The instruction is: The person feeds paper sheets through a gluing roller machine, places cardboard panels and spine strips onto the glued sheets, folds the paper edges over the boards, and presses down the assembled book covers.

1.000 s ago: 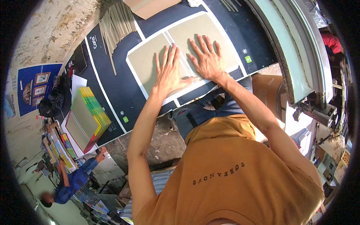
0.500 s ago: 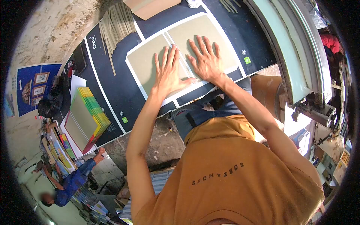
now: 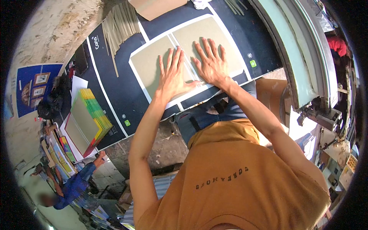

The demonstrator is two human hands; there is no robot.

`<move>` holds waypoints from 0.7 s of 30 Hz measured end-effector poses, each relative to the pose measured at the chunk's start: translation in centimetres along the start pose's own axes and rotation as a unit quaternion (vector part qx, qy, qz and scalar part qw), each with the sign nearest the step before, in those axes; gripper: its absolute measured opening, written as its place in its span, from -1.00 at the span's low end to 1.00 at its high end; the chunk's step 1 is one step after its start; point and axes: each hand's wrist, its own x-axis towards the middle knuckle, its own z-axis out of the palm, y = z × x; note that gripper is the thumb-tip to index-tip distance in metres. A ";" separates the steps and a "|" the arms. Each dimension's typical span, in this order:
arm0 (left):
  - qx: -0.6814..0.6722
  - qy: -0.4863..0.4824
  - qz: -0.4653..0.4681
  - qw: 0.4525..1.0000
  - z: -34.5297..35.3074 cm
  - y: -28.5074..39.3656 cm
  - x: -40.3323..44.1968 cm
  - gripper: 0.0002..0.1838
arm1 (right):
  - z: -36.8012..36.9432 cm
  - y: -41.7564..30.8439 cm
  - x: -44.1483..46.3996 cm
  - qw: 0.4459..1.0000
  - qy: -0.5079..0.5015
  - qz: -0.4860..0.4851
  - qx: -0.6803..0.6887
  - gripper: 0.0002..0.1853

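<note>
A book cover blank lies flat on the dark table: a left greyboard panel [image 3: 150,57], a right greyboard panel [image 3: 199,28] and a narrow spine gap with a strip between them, all on a white sheet [image 3: 133,67] whose margins show around the boards. My left hand [image 3: 171,78] rests palm down on the left panel, its thumb reaching across the spine towards the near edge. On the right panel lies my right hand [image 3: 211,67], palm down with fingers spread. Neither hand grips anything. The palms hide parts of the boards and spine.
Thin board strips [image 3: 119,27] lie at the far left, beside a cardboard box [image 3: 159,8]. A stack of colourful covers [image 3: 90,119] sits at the table's left end. A large pale-green machine [image 3: 295,50] borders the right side. Another person [image 3: 73,189] is at lower left.
My hands stay almost in the same place on the boards. The other person at lower left has shifted slightly, with the arms in a different position.
</note>
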 end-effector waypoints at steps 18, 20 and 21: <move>0.022 0.096 -0.037 0.994 2.1 -3.7 2.9 -0.27 | 2.3 0.6 9.1 0.981 0.022 -0.189 0.040 -0.41; 0.023 0.080 -0.044 0.996 1.9 -3.6 2.7 -0.29 | 2.2 0.6 8.8 0.981 0.035 -0.185 0.048 -0.42; 0.027 0.077 -0.045 0.996 1.5 -3.6 3.2 -0.29 | 1.9 0.5 8.8 0.980 0.047 -0.189 0.038 -0.45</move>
